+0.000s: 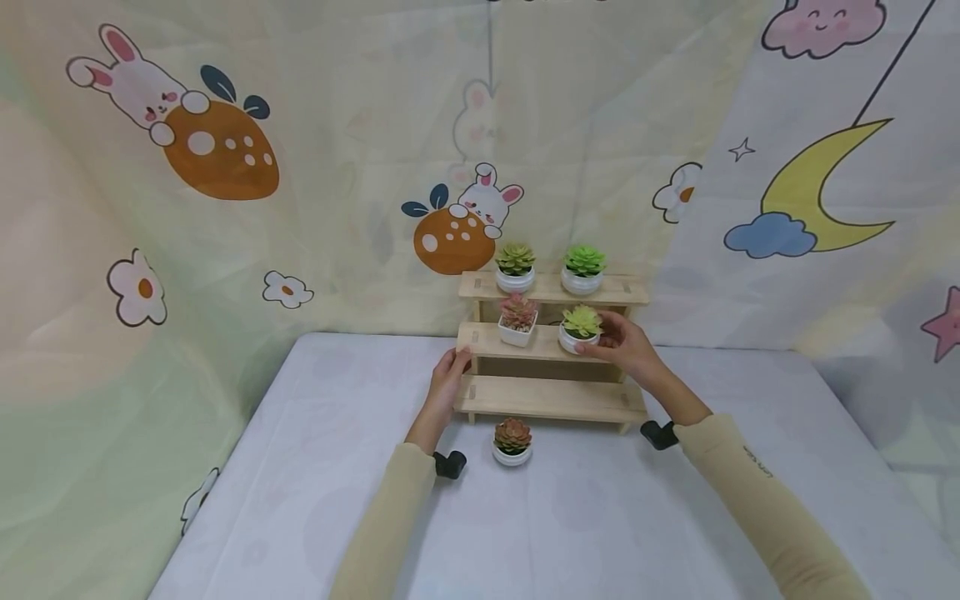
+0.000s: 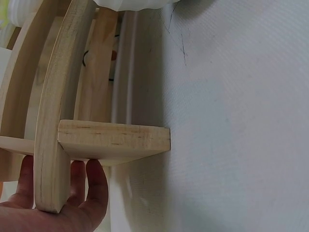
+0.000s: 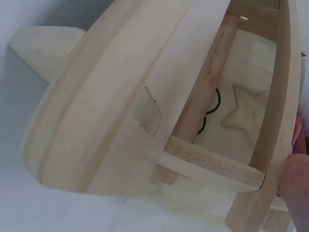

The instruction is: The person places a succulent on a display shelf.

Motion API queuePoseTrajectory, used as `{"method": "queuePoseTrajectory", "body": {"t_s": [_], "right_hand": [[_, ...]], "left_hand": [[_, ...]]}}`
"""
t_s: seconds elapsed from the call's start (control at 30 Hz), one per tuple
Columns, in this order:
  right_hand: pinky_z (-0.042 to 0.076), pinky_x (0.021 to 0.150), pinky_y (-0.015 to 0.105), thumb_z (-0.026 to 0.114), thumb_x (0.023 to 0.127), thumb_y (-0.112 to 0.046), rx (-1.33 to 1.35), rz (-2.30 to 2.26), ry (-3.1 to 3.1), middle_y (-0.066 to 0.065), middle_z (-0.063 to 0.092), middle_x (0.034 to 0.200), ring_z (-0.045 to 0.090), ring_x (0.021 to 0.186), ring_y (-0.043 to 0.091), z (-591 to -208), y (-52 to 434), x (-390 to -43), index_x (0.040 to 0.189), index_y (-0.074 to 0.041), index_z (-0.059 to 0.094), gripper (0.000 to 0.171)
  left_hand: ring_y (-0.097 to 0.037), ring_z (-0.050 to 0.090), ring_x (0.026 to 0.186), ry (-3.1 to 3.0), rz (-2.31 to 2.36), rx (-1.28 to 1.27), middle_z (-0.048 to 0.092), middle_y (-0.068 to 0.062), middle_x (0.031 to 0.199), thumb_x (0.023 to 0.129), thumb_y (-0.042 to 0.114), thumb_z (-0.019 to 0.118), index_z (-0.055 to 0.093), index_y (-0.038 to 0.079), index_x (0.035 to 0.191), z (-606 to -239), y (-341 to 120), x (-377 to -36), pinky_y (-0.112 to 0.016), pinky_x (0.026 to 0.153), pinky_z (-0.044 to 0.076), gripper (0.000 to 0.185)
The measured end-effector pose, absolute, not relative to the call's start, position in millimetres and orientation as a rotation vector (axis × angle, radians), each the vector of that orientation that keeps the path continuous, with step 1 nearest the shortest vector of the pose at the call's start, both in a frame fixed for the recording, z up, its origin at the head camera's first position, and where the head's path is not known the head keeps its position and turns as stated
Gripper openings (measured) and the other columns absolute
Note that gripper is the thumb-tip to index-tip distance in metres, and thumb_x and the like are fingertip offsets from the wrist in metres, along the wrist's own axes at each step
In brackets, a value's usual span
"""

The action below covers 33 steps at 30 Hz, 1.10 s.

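A three-tier wooden stand (image 1: 551, 397) stands on the table. My left hand (image 1: 446, 385) grips its left end near the middle tier; in the left wrist view the fingers (image 2: 98, 186) curl about the board's end. On the right of that tier, my right hand (image 1: 636, 354) holds a yellow-green potted succulent (image 1: 581, 323) by its round white pot, thumb in front and fingers behind. The right wrist view shows only part of this hand (image 3: 295, 179) at the edge, with the pot hidden. Left of it sits a pinkish succulent in a square white pot (image 1: 517, 321).
The top tier bears an olive-green succulent (image 1: 515, 267) and a bright green one (image 1: 582, 269), both in round white pots. A reddish-brown potted succulent (image 1: 512, 442) stands on the white-covered table (image 1: 315, 483) before the stand. A printed cloth (image 1: 352, 167) hangs behind.
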State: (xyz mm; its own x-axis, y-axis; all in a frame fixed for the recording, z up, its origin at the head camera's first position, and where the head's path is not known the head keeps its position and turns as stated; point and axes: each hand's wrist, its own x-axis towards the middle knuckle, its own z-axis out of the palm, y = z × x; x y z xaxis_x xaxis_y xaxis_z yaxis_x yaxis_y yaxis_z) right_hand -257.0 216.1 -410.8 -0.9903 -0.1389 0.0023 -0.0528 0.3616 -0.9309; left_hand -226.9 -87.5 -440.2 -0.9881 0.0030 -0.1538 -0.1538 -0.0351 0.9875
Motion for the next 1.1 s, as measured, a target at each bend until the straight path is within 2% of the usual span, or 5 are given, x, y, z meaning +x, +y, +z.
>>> {"method": "queuePoseTrajectory", "body": {"t_s": [0.23,0.4,0.57,0.77,1.1], "right_hand": [[0.047,0.084,0.011,0.074,0.086,-0.007,-0.241,-1.84,2.451,0.021,0.043,0.137,0.054,0.102,0.008,-411,220,-251,0.148,0.002,0.031,0.077],[0.05,0.081,0.015,0.073,0.085,0.0,-0.283,-1.941,2.365,0.007,0.047,0.125,0.056,0.096,0.005,-416,226,-243,0.147,0.004,0.031,0.075],[0.049,0.082,0.014,0.071,0.086,0.002,-0.289,-2.035,2.311,-0.001,0.047,0.123,0.055,0.099,0.006,-421,229,-231,0.147,0.004,0.03,0.074],[0.051,0.082,0.016,0.073,0.083,0.005,-0.328,-2.183,2.211,-0.002,0.052,0.123,0.056,0.105,0.011,-427,227,-214,0.14,0.0,0.04,0.066],[0.054,0.08,0.021,0.07,0.079,0.015,-0.562,-2.227,2.086,0.004,0.058,0.121,0.063,0.101,0.013,-441,223,-196,0.128,0.007,0.046,0.055]], "left_hand": [[-0.034,0.045,0.132,2.09,2.227,-0.174,0.052,-0.02,0.138,0.101,0.037,0.049,0.049,0.0,0.138,-474,-89,-247,-0.047,0.114,0.029,0.052],[-0.031,0.047,0.131,2.101,2.226,-0.192,0.054,-0.018,0.137,0.1,0.039,0.051,0.051,0.002,0.136,-483,-87,-252,-0.046,0.113,0.03,0.052],[-0.031,0.047,0.13,2.108,2.223,-0.198,0.054,-0.017,0.137,0.099,0.04,0.05,0.05,0.003,0.137,-483,-87,-252,-0.046,0.113,0.03,0.053],[-0.03,0.047,0.132,2.093,2.235,-0.203,0.054,-0.017,0.138,0.099,0.04,0.051,0.049,0.004,0.139,-482,-89,-252,-0.044,0.114,0.029,0.054],[-0.027,0.048,0.131,2.064,2.252,-0.201,0.055,-0.014,0.138,0.098,0.041,0.054,0.052,0.006,0.135,-482,-90,-255,-0.042,0.114,0.03,0.051]]}}
